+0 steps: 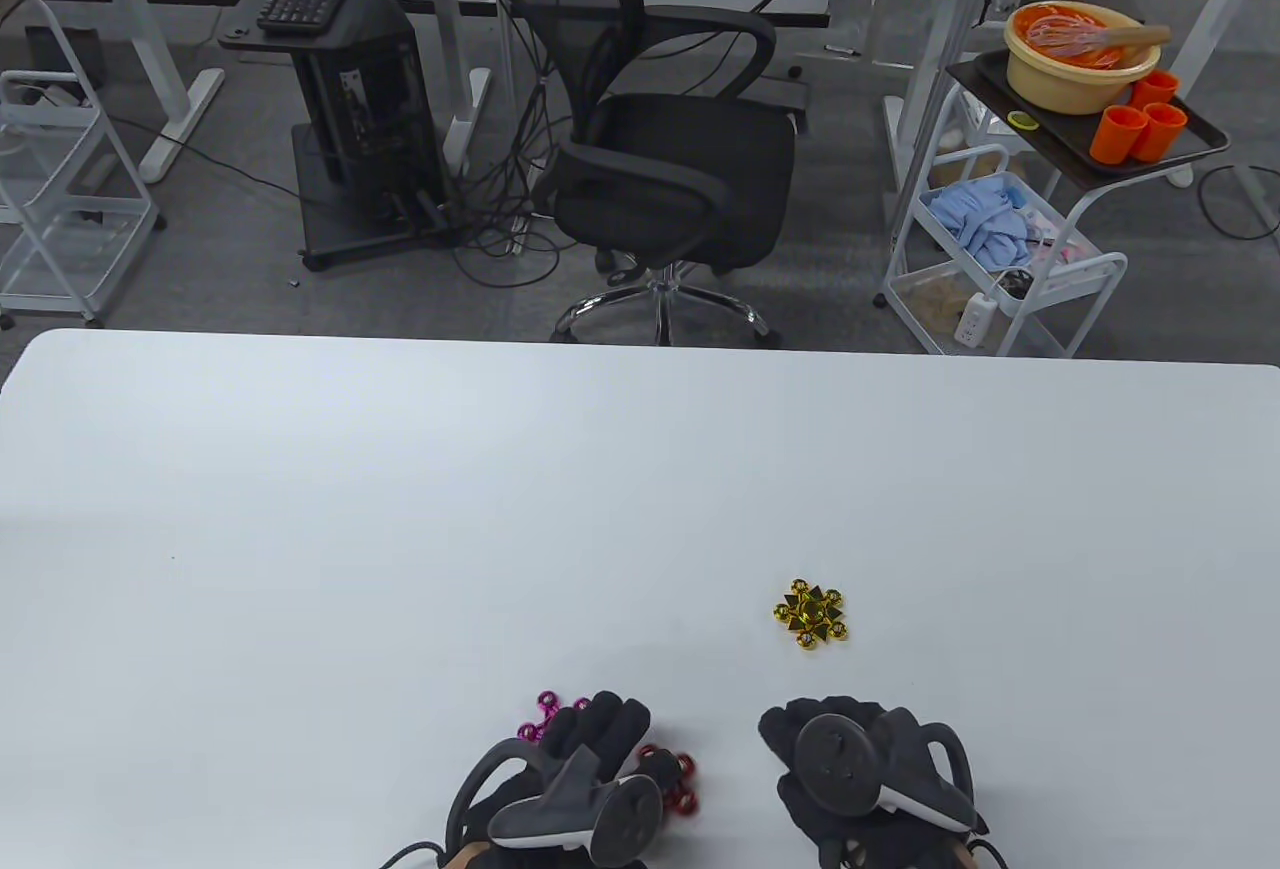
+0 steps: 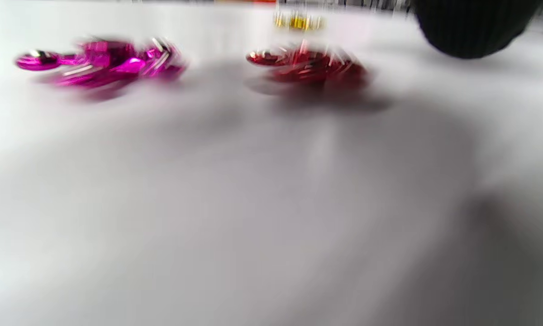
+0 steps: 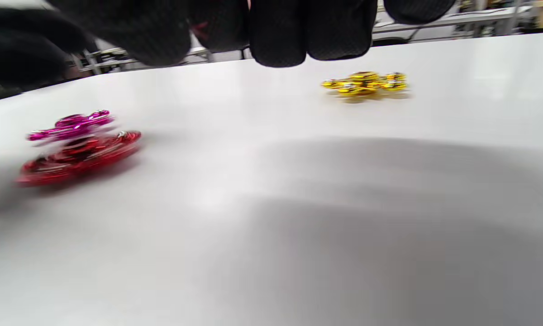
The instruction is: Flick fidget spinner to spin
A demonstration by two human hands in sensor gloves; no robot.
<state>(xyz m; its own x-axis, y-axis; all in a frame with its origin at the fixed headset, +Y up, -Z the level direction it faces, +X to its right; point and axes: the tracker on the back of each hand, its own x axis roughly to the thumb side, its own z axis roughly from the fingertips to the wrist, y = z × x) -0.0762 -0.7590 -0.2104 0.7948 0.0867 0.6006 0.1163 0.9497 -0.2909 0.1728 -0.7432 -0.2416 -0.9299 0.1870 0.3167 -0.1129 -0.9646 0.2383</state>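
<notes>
Three fidget spinners lie on the white table [image 1: 400,509]. The gold spinner [image 1: 810,612] sits alone, ahead of my right hand [image 1: 850,769]. The pink spinner [image 1: 545,714] and the red spinner [image 1: 672,779] lie near the front edge, partly hidden under my left hand [image 1: 590,739]. The left fingers reach forward above and between them and hold nothing. In the right wrist view the red spinner [image 3: 79,158] is smeared as if turning, the pink one [image 3: 72,123] lies behind it, and the gold one [image 3: 366,84] is sharp. My right fingers [image 3: 298,31] hang curled and empty.
In the left wrist view the pink spinner [image 2: 104,61], the red spinner [image 2: 307,68] and the gold spinner [image 2: 297,20] all look blurred. Beyond the table's far edge stand a black office chair [image 1: 660,139] and a white cart [image 1: 1010,259].
</notes>
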